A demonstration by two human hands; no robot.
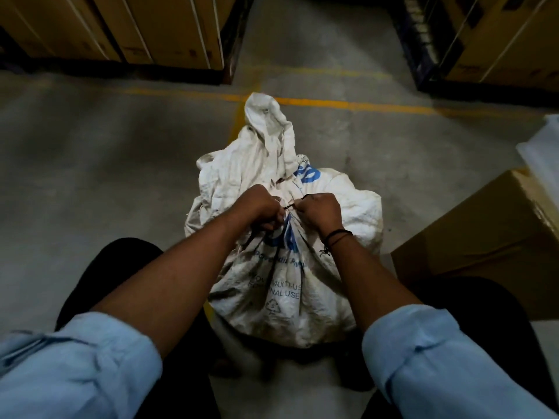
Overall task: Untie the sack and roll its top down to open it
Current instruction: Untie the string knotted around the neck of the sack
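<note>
A white woven sack (272,285) with blue print stands on the concrete floor between my knees. Its neck is bunched and bound by a thin dark string (291,204). The loose top of the sack (266,131) flops away from me beyond the knot. My left hand (258,207) is closed on the string and the gathered neck on the left side of the knot. On the right side, my right hand (320,211) pinches the string's other end. The two hands are a few centimetres apart. The knot itself is mostly hidden by my fingers.
A brown cardboard box (484,225) stands close on the right, with a white object (541,149) behind it. Pallets stacked with cartons (145,28) line the far left and far right (499,40). A yellow floor line (332,102) runs behind the sack.
</note>
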